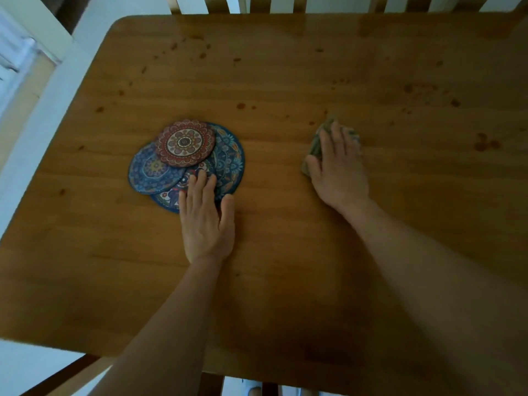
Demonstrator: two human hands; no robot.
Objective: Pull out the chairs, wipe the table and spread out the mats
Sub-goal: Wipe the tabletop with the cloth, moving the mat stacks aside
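A wooden table [285, 267] fills the view, dotted with dark stains. A loose pile of round patterned mats [228, 155] lies left of centre: a red one [185, 142] on top, blue ones under it. My left hand [207, 221] lies flat with straight fingers on the near edge of the pile. Right of centre, my right hand [338, 170] presses flat on a crumpled greenish cloth [315, 144], which shows past my fingers and thumb.
Wooden chair backs [300, 4] stand along the table's far edge. Another chair's frame [85, 370] shows below the near edge. A white floor and a wall run along the left side.
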